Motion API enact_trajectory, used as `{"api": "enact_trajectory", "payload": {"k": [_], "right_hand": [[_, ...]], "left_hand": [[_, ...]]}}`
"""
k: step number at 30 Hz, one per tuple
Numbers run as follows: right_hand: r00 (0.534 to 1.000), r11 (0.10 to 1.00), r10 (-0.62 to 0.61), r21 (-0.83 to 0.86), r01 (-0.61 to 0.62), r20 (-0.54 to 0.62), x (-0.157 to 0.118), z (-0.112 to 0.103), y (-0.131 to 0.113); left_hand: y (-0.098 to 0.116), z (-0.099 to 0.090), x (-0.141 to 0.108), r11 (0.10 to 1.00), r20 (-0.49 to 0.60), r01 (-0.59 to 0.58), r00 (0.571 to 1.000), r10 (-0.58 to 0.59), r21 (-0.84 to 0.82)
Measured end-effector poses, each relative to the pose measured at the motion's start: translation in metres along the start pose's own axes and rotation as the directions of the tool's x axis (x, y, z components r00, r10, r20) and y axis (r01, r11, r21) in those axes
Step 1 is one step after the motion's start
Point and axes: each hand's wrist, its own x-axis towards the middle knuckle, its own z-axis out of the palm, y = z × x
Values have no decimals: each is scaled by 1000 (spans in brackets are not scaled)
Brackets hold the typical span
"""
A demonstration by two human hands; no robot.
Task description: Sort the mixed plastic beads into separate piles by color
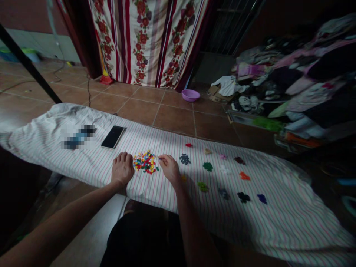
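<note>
A mixed pile of small colored pieces [146, 162] lies on the striped cloth [167, 189]. My left hand [122, 167] rests palm down at the pile's left edge, its fingers lying flat on the cloth. Just right of the pile, my right hand [168, 167] pinches a tiny dark blue piece [160, 158] between thumb and fingertip. Single-color groups spread to the right, among them dark gray [185, 159], green [207, 166], lime [203, 186], orange [244, 175], black [244, 197] and dark blue [261, 198].
A phone [113, 137] lies on the cloth left of the pile, with a blurred-out item [78, 137] farther left. Beyond the cloth's far edge, a purple basin [190, 95] stands on the tiled floor, near heaped clothes [300, 74] at right.
</note>
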Motion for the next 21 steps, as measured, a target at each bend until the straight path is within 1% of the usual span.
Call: {"api": "enact_trajectory", "payload": {"k": [5,10,12,16,19,21], "right_hand": [[1000,998,17,67,-19,26,-1,-5,-3],[993,982,86,162,-98,80,-2,-11,0],[996,984,68,163,-77,60,-4,-15,3],[1000,994,20,106,-22,15,-11,-25,11],[999,995,34,93,-33,-10,-15,-31,16],[997,993,57,102,-52,-46,-16,-34,19]], "left_hand": [[0,0,0,1000,-18,-4,1000,4,-1],[0,0,-1,1000,-2,18,1000,-18,-2],[0,-1,-1,1000,2,20,1000,-20,3],[1,-2,-1,1000,1,17,1000,-17,14],[1,-4,-1,1000,4,16,1000,-16,-6],[1,-4,0,1000,7,22,1000,-22,-21]]}}
